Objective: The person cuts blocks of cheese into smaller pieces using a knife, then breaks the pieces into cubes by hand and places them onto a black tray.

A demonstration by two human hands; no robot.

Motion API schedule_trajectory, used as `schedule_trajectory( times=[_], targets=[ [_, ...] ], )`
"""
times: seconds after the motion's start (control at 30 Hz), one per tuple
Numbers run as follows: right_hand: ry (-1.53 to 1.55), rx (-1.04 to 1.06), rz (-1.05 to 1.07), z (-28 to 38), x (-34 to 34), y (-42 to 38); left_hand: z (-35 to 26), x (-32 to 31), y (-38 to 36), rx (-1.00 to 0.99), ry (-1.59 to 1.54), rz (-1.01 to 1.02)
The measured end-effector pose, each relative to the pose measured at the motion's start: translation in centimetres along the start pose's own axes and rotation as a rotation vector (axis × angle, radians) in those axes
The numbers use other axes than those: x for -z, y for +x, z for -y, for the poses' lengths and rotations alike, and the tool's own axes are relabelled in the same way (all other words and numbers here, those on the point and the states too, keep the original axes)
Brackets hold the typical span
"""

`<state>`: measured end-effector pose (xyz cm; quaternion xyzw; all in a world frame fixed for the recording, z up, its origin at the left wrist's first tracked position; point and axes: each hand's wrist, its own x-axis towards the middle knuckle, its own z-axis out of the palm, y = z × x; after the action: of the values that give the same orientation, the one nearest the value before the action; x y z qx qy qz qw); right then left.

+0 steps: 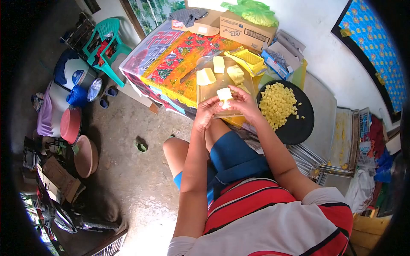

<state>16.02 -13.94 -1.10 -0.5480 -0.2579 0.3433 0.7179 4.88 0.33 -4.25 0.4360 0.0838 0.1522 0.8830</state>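
Note:
Between the fingertips of both hands is a pale yellow block (224,93), held above the near part of a clear shallow tray or board (206,94). My left hand (206,112) grips the block from the left, and my right hand (244,105) closes on it from the right. Other yellow blocks (206,77) lie farther up on the same board. A knife (186,77) rests by the board's left edge, its blade partly hard to make out. Right of my right hand, a round black pan (305,123) holds many small yellow cubes (277,104).
A yellow plastic basket (251,60) stands behind the board, beside an opened blue-and-white box (275,59). Cardboard boxes (245,30) line the table's back against the wall. A patterned tablecloth (173,64) covers the left side. Metal racks (309,160) are at the right; a green chair (104,42) stands left.

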Motion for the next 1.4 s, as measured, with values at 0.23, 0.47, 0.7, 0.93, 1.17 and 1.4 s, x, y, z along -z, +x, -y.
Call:
schedule_trajectory(
  times=[0.23, 0.47, 0.7, 0.93, 1.17, 1.4],
  targets=[
    [-0.052, 0.036, 0.014, -0.1, -0.3, 0.1, -0.1, -0.4, 0.0, 0.008, 0.031, -0.047],
    [-0.042, 0.022, 0.026, -0.1, -0.4, 0.1, -0.7, -0.9, -0.4, -0.003, 0.027, -0.009],
    [-0.008, -0.013, 0.036, 0.2, -0.3, -0.1, -1.0, -0.9, -0.5, 0.008, 0.032, 0.002],
    [0.023, -0.023, 0.017, 0.1, -0.3, -0.1, -0.7, -0.6, -0.2, 0.020, 0.044, 0.016],
    [0.000, -0.041, 0.049, 1.0, -0.4, -0.4, -0.9, -0.9, -0.4, 0.038, 0.057, 0.076],
    [0.041, -0.075, 0.064, 0.4, 0.4, -0.2, -1.4, -1.1, -0.6, 0.054, 0.061, 0.119]
  ],
)
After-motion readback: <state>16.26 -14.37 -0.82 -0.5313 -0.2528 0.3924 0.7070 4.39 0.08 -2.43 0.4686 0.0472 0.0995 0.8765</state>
